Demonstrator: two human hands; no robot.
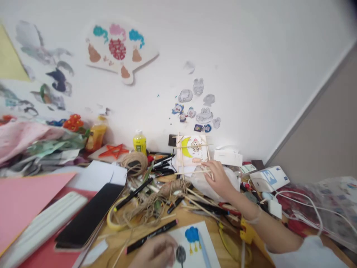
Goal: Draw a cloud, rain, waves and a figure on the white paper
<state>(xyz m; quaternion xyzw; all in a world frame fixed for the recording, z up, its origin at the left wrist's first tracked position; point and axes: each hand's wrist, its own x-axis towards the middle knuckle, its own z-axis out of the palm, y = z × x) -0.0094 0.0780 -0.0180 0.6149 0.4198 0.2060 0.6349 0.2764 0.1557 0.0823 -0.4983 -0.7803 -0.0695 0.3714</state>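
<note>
My right hand (220,179) reaches forward to a small frame of thin wooden sticks with a paper panel (192,152) showing a yellow moon and a little figure. Its fingers close on the frame's lower right corner. My left hand (155,254) is at the bottom edge, blurred, resting on a white sheet (208,238) with a blue cloud drawing (192,234). A dark round shape (180,254) lies beside its fingers; I cannot tell whether they hold it. A black marker (152,235) lies just above that hand.
Loose sticks, pens and tangled twine (145,203) litter the wooden desk. A twine ball (136,163), yellow bottle (139,142), red star (114,150), black slab (89,216), pink paper (25,197), white box (269,178) and white cable (306,204) surround the hands. The wall carries stickers.
</note>
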